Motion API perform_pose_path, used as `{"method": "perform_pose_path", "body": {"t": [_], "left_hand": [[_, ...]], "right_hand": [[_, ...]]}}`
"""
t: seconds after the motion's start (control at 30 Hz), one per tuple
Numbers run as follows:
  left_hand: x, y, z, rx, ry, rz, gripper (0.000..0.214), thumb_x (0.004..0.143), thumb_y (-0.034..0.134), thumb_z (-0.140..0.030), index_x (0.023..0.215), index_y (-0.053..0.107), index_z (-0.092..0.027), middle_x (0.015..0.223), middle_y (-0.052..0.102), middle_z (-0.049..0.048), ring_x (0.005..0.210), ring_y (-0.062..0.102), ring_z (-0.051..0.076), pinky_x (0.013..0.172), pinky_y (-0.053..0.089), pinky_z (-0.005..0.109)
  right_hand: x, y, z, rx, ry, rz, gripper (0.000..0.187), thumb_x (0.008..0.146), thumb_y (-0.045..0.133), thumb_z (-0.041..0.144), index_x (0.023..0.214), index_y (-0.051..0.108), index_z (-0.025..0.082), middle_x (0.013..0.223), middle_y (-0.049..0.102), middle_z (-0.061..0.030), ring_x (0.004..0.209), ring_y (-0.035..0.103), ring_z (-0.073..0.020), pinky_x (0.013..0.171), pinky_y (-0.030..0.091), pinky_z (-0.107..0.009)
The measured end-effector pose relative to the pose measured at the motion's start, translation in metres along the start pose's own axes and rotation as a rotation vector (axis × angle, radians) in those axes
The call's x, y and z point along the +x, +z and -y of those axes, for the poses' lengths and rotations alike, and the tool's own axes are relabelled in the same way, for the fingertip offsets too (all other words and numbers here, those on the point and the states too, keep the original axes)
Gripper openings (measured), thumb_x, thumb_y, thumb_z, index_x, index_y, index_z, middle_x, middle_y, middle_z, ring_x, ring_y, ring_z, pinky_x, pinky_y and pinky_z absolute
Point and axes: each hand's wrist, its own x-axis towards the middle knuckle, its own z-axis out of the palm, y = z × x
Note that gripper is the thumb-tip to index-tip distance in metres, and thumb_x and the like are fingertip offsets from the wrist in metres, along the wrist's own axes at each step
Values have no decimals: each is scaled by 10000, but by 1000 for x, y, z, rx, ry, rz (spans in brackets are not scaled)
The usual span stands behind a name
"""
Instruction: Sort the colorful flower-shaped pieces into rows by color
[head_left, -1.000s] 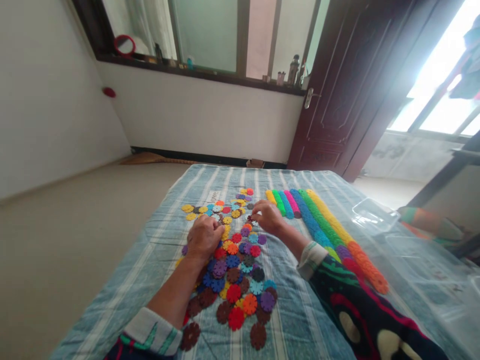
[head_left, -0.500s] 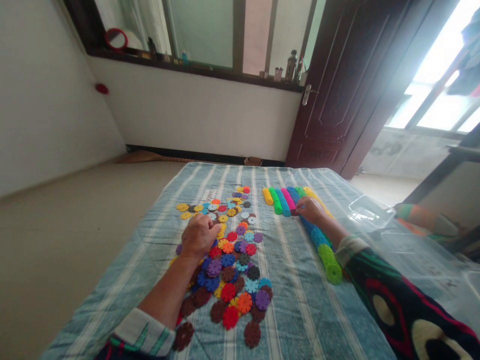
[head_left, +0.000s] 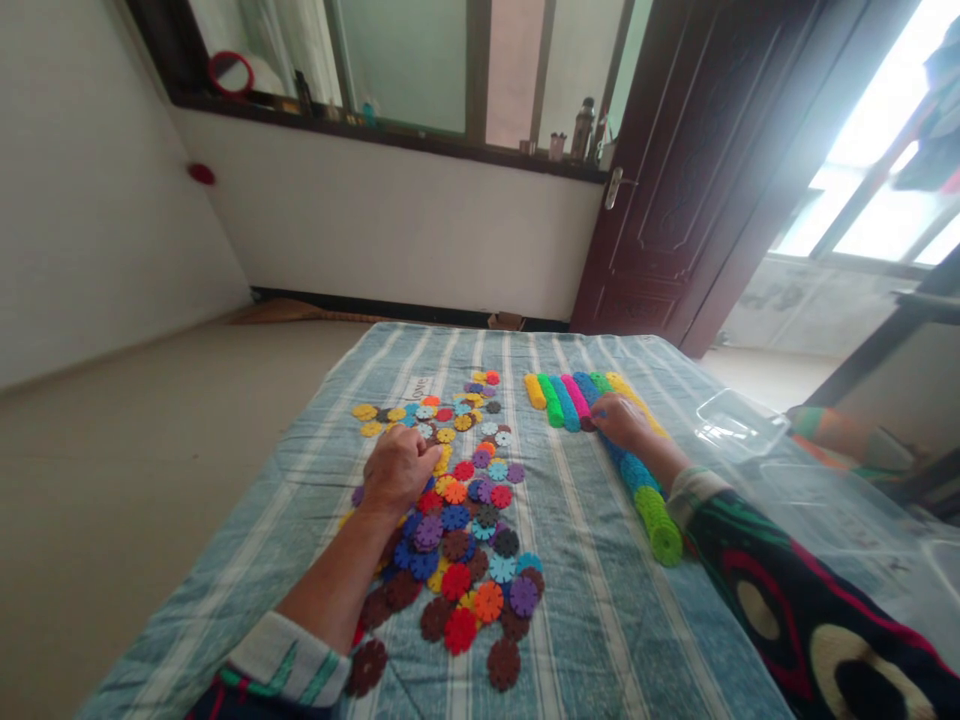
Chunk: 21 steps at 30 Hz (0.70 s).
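Observation:
Loose notched plastic discs (head_left: 455, 517) in many colours lie scattered over the left and middle of the striped cloth. My left hand (head_left: 400, 468) is closed above the left side of this spread; what its curled fingers hold, if anything, is hidden. Rows of stacked discs lie on their sides further right, among them a yellow row (head_left: 535, 392), a green row (head_left: 553, 402) and a pink row (head_left: 576, 396). My right hand (head_left: 621, 418) is pinched at the near end of these rows, beside a dark brown disc (head_left: 587, 423). Something blue shows at its fingertips, too small to make out.
A longer blue row (head_left: 637, 474) ends in lime-green discs (head_left: 664, 540) beneath my right forearm. Clear plastic containers (head_left: 742, 422) stand at the cloth's right side. The striped cloth (head_left: 585, 600) covers the surface, and a dark red door (head_left: 675, 170) rises behind.
Both hands stay almost in place. The view has shifted very slightly; the discs and rows look unchanged.

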Motion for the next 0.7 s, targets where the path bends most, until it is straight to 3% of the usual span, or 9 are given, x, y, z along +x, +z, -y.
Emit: {"method": "perform_pose_path", "body": {"t": [0.17, 0.37, 0.5, 0.6, 0.7], "left_hand": [[0, 0, 0, 0, -1, 10, 249, 754, 539, -349, 569, 420, -231, 756, 590, 58, 788, 584, 216, 705, 442, 302], [1, 0, 0, -50, 33, -62, 217, 728, 552, -290, 576, 407, -233, 738, 593, 54, 781, 579, 219, 715, 451, 310], [1, -1, -2, -226, 119, -138, 197, 700, 555, -251, 548, 434, -222, 748, 622, 58, 823, 597, 217, 782, 460, 317], [-1, -4, -8, -459, 80, -64, 205, 710, 567, -311, 540, 532, -201, 730, 653, 53, 766, 613, 200, 756, 468, 312], [-5, -8, -16, -717, -57, 84, 234, 695, 616, -388, 602, 652, -177, 657, 670, 26, 667, 607, 173, 690, 468, 291]], "right_hand": [[-4, -3, 3, -5, -17, 37, 219, 852, 603, 213, 1018, 744, 226, 1053, 678, -84, 1026, 592, -238, 850, 411, -293], [-9, -6, 16, 8, -60, 38, 160, 853, 611, 192, 929, 752, 202, 1009, 683, -88, 1010, 592, -244, 838, 415, -305], [-16, -10, 34, 47, -119, 9, 182, 874, 569, 149, 899, 746, 183, 1014, 684, -101, 1037, 590, -257, 859, 420, -327], [-23, -12, 55, 112, -200, -4, 160, 872, 594, 146, 914, 744, 184, 1025, 694, -99, 1033, 606, -248, 889, 426, -329], [-32, -14, 81, 192, -284, -6, 144, 876, 608, 150, 919, 740, 190, 1006, 709, -86, 996, 634, -228, 875, 448, -314]]}}
